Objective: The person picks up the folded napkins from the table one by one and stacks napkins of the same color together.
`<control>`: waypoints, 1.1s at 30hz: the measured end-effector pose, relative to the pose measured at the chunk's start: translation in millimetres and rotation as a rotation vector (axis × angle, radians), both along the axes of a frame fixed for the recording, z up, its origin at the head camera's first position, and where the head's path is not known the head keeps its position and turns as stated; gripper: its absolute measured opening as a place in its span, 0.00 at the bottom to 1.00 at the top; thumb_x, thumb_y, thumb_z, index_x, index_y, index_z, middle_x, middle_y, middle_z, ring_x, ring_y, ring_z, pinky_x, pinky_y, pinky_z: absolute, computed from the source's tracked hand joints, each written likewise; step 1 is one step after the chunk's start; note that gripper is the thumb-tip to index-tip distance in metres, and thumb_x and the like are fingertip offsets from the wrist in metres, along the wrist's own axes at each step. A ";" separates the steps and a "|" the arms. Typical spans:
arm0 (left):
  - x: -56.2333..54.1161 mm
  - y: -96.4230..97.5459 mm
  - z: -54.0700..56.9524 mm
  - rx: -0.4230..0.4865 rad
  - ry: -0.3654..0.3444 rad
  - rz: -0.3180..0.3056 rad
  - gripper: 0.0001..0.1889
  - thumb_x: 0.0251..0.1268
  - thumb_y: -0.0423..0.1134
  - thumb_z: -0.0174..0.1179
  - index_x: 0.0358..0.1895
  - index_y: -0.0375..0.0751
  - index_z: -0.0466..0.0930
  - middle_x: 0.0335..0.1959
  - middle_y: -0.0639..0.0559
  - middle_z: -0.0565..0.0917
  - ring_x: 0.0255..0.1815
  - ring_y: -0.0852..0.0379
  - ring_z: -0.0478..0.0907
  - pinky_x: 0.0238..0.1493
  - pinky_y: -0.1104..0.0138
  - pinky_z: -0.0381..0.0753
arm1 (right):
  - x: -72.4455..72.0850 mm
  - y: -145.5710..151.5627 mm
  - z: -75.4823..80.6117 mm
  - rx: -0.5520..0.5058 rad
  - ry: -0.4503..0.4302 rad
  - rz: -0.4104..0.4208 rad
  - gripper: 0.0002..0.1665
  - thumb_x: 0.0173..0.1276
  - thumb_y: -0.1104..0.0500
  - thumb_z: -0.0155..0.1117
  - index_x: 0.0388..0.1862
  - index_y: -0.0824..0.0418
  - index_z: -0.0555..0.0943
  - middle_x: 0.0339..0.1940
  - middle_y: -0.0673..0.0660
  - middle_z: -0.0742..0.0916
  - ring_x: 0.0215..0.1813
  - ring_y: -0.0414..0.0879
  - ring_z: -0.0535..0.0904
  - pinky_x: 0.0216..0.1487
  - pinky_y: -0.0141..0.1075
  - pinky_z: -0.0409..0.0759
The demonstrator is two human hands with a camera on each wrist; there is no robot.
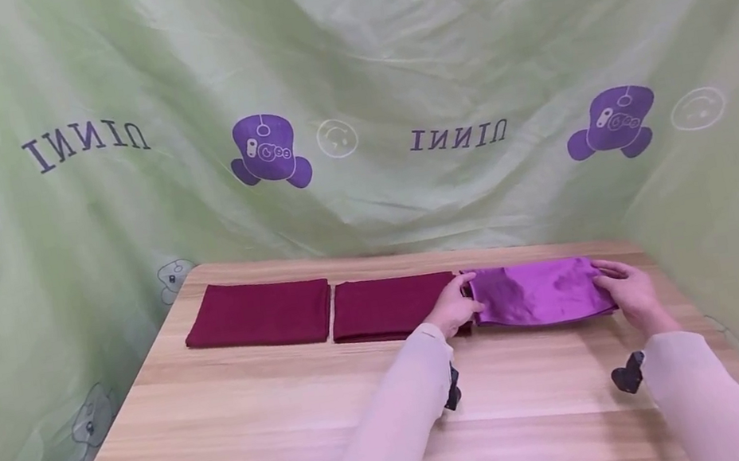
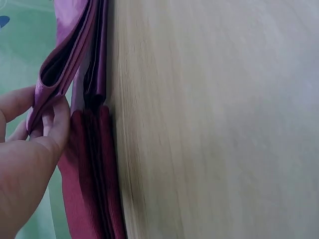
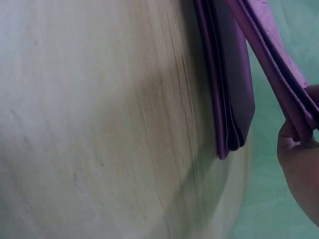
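A folded, shiny purple cloth is held by both hands at the table's far right. My left hand pinches its left end between thumb and fingers; in the left wrist view the folded layers bulge open above that grip. At the opposite end my right hand pinches the cloth's right edge. Beneath it, a second folded purple cloth lies on the table, with a gap between the two in the right wrist view. A folded maroon cloth lies just left of the purple ones, close under my left hand.
Another folded maroon cloth lies further left in the same row along the back of the wooden table. A green printed curtain hangs behind and at both sides. Dark wrist devices sit under the sleeves.
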State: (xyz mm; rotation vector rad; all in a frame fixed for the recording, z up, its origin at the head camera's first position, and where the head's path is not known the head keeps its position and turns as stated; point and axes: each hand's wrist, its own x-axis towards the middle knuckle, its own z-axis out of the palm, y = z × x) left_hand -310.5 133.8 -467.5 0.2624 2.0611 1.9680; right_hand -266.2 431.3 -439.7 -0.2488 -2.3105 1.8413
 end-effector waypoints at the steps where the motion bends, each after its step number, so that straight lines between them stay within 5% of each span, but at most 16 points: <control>1: -0.2 0.8 -0.2 -0.006 0.001 0.004 0.37 0.52 0.13 0.60 0.68 0.36 0.68 0.61 0.39 0.72 0.19 0.61 0.69 0.22 0.73 0.73 | -1.1 -0.2 -0.1 0.028 -0.002 -0.010 0.20 0.67 0.71 0.60 0.53 0.52 0.84 0.33 0.30 0.82 0.37 0.23 0.76 0.38 0.19 0.75; 7: -1.9 6.0 -0.1 -0.053 -0.005 0.033 0.36 0.52 0.14 0.61 0.68 0.37 0.70 0.57 0.40 0.75 0.17 0.62 0.66 0.20 0.72 0.70 | -5.8 -0.3 -2.9 0.159 -0.019 -0.032 0.28 0.69 0.69 0.58 0.66 0.76 0.67 0.38 0.33 0.82 0.37 0.22 0.75 0.39 0.20 0.76; 11: -3.8 7.8 -2.7 -0.070 -0.004 0.062 0.36 0.52 0.15 0.61 0.67 0.38 0.70 0.61 0.42 0.74 0.23 0.61 0.69 0.23 0.73 0.71 | -8.3 0.6 -6.8 0.179 -0.025 -0.033 0.29 0.70 0.67 0.58 0.66 0.78 0.65 0.38 0.32 0.81 0.37 0.22 0.74 0.39 0.20 0.76; 15: -5.3 9.8 -6.4 -0.077 0.009 0.075 0.36 0.52 0.15 0.62 0.68 0.37 0.70 0.64 0.42 0.72 0.39 0.54 0.76 0.34 0.69 0.79 | -11.8 1.8 -12.2 0.177 -0.037 -0.070 0.28 0.71 0.65 0.58 0.67 0.76 0.66 0.37 0.33 0.81 0.36 0.23 0.74 0.38 0.21 0.76; 19: -6.1 13.2 -10.8 -0.086 0.001 0.080 0.35 0.53 0.16 0.61 0.68 0.36 0.69 0.66 0.42 0.71 0.57 0.47 0.73 0.48 0.64 0.79 | -13.3 4.0 -20.1 0.292 -0.097 -0.100 0.28 0.73 0.60 0.57 0.66 0.75 0.68 0.52 0.57 0.84 0.37 0.23 0.70 0.37 0.20 0.74; 23: -5.1 16.3 -13.8 -0.094 -0.002 0.085 0.35 0.54 0.16 0.61 0.69 0.35 0.68 0.67 0.41 0.70 0.65 0.48 0.67 0.56 0.64 0.74 | -11.5 6.8 -27.6 0.376 -0.143 -0.109 0.27 0.74 0.59 0.56 0.65 0.75 0.69 0.63 0.72 0.74 0.41 0.24 0.67 0.39 0.17 0.71; 28: -2.7 16.8 -15.5 -0.093 -0.010 0.072 0.36 0.55 0.17 0.61 0.70 0.35 0.66 0.68 0.40 0.69 0.61 0.48 0.69 0.52 0.64 0.76 | -7.3 9.0 -30.8 0.371 -0.167 -0.076 0.27 0.74 0.61 0.54 0.66 0.75 0.67 0.64 0.73 0.71 0.55 0.47 0.74 0.40 0.18 0.69; 33: -3.5 15.8 -14.3 -0.069 -0.046 0.065 0.35 0.57 0.18 0.60 0.71 0.34 0.65 0.63 0.36 0.72 0.53 0.47 0.76 0.50 0.63 0.78 | -6.7 10.2 -28.5 0.386 -0.199 -0.005 0.28 0.72 0.65 0.53 0.67 0.77 0.63 0.65 0.76 0.69 0.66 0.67 0.64 0.41 0.19 0.69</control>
